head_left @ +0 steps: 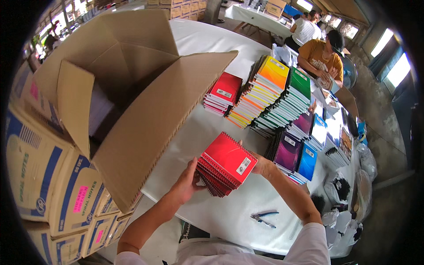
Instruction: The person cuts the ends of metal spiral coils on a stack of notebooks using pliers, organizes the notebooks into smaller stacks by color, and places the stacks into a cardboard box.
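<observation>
A stack of red spiral notebooks [229, 158] is held between my two hands above the white table. My left hand [187, 182] grips its left side, fingers partly hidden beneath. At the stack's right edge my right hand [261, 165] closes round it. The lower notebooks fan out slightly askew. Beyond the stack stand piles of red notebooks [224, 88], yellow-orange notebooks [270, 75] and green notebooks [298, 84]. Purple notebooks [287, 150] and blue notebooks [308, 160] lie to the right, near my right hand.
A large open cardboard box [150, 119] stands at my left, flaps spread. Closed cartons [33, 163] are piled beside it. Blue-handled pliers [265, 218] lie on the white table [207, 221]. Plastic bags [342, 225] sit at the right edge. A person in a brown shirt [316, 57] works at the far right.
</observation>
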Demonstrator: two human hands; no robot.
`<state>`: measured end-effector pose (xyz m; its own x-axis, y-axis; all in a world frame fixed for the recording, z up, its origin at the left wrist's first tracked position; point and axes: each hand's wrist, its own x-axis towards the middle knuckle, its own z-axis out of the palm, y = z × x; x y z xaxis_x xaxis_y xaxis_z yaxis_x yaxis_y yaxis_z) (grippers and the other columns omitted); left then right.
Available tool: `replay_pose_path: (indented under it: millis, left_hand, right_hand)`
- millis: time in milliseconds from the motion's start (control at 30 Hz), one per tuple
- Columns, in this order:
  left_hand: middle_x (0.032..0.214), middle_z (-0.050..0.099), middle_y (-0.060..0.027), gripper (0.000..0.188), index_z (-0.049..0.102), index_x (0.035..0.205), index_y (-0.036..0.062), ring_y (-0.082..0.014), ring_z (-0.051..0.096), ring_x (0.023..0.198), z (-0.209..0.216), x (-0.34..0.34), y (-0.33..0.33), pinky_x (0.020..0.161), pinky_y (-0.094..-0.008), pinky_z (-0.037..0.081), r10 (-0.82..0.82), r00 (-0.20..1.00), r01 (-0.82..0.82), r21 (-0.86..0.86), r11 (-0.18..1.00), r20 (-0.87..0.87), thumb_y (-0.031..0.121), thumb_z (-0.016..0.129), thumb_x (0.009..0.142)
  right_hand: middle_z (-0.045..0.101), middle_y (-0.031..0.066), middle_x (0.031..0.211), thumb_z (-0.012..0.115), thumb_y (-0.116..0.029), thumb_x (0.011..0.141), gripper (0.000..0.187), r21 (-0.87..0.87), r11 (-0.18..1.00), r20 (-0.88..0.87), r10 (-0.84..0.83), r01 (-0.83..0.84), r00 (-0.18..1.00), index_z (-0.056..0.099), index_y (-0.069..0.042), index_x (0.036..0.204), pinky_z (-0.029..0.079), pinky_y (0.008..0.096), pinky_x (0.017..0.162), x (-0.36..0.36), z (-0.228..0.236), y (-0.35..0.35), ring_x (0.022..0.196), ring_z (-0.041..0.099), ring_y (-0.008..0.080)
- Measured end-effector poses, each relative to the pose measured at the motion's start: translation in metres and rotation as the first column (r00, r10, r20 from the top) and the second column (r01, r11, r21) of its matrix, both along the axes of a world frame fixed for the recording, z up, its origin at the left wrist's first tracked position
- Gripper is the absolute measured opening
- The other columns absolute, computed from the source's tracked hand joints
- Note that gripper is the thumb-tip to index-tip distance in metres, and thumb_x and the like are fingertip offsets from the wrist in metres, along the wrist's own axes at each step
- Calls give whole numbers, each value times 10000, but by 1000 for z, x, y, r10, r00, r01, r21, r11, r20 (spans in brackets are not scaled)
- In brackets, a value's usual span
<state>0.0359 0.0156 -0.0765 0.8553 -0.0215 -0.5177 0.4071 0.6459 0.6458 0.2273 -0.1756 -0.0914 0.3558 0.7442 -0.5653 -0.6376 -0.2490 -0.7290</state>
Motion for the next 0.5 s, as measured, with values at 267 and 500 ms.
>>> replay_pose_path:
  millis: [267,500]
  left_hand:
    - [1256,528,-128,613,459,1330,89,-229,510,1149,-24,-8,61,982,-428,438,68,975,11,354,935,-209,567,411,948]
    - [1266,536,-131,638,464,1329,73,-233,522,1149,-20,-35,93,986,-402,429,-148,983,171,239,956,-111,578,417,941]
  right_hand:
    - [531,93,1336,324,-680,902,762,-233,972,96,64,-40,993,542,-43,1259,434,360,989,14,-8,1,1157,537,154]
    - [661,127,846,438,-525,957,587,4,550,445,-749,835,491,626,31,976,527,354,756,-124,-29,-64,811,659,213]
